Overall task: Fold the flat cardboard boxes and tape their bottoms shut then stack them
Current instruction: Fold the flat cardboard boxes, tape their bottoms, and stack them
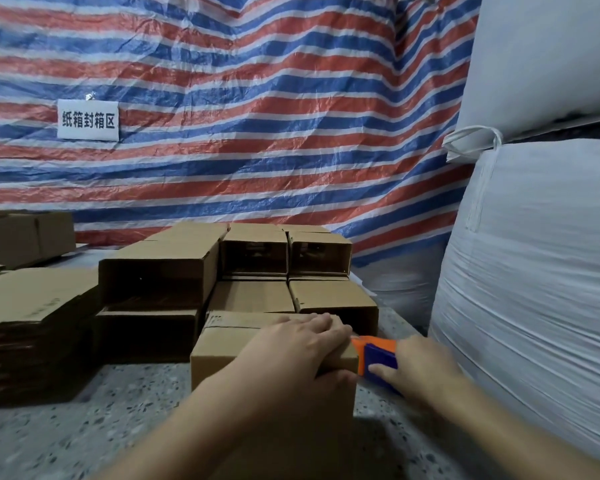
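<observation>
Here left hand (302,344) presses box (222,348); right hand (420,368) apparently holds tape dispenser (374,355) beside.

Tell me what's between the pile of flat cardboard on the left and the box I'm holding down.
Bare speckled floor in front, and folded boxes stacked behind it, in the head view.

The tarp (222,109) at twelve o'clock is striped red, blue and white. Brown cardboard boxes (253,258) sit on speckled grey floor (84,434). At four o'clock, the tape dispenser (376,358) is orange and blue, beside white sacks (534,271).
</observation>
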`<control>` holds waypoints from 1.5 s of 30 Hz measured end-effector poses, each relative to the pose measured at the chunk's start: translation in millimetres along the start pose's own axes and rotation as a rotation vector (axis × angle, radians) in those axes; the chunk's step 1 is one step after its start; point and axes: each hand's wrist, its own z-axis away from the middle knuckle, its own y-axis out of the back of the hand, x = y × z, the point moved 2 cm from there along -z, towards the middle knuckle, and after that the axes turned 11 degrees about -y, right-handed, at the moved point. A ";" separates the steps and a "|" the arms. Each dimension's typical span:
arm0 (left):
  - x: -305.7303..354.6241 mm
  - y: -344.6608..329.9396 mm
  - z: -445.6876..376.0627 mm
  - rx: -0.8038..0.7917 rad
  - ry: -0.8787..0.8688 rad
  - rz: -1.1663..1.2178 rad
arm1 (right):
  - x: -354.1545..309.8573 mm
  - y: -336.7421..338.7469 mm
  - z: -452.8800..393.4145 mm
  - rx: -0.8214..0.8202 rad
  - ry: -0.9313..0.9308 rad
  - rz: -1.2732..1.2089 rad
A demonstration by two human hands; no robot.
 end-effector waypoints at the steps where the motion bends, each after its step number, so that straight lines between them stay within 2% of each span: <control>1: 0.0 -0.6 0.1 0.003 -0.001 -0.003 | -0.3 -9.9 1.2 0.024 -0.013 -0.022; 6: -1.0 -2.7 -0.2 0.003 -0.010 -0.022 | -2.6 -38.5 11.5 0.086 -0.087 -0.053; 9: -1.6 -3.8 0.4 0.028 -0.018 -0.032 | -5.7 -20.3 18.2 0.090 -0.146 -0.053; 11: -2.1 -4.7 1.1 0.054 -0.026 -0.037 | -10.4 5.1 23.4 0.134 -0.189 -0.206; 12: -2.2 -5.2 1.3 0.065 -0.029 -0.043 | -12.7 18.6 27.3 0.111 -0.189 -0.413; 13: -2.2 -5.7 1.3 0.073 -0.032 -0.049 | -15.1 29.7 30.9 0.013 -0.194 -0.709; 15: -2.4 -6.5 1.0 0.084 -0.036 -0.061 | -23.6 42.0 39.3 -0.396 -0.231 -1.214; 16: -2.3 -6.8 0.8 0.088 -0.037 -0.064 | -28.5 47.1 45.5 -0.565 -0.223 -1.331; 18: -2.2 -7.0 0.9 0.100 -0.041 -0.074 | -35.2 54.0 53.0 -0.699 -0.192 -1.447; 26: -1.7 -6.2 1.8 0.126 -0.055 -0.056 | -55.8 46.9 63.0 -0.752 -0.320 -1.728; 31: -0.7 -6.7 1.3 0.136 -0.063 -0.066 | -68.5 47.9 78.7 -0.616 -0.488 -1.753; 35: -1.2 -7.1 2.2 0.123 -0.050 -0.074 | -78.4 47.2 90.6 -0.643 -0.626 -1.880; 40: -0.4 -6.5 0.8 0.090 -0.033 -0.072 | -84.6 41.0 91.7 -0.660 -0.582 -2.069; 42: -1.4 -5.8 0.5 0.079 -0.037 -0.078 | -84.0 42.6 92.6 -0.672 -0.548 -2.032; 45: -2.8 -1.8 1.5 0.161 -0.032 -0.026 | -78.8 41.4 89.1 -0.684 -0.498 -1.984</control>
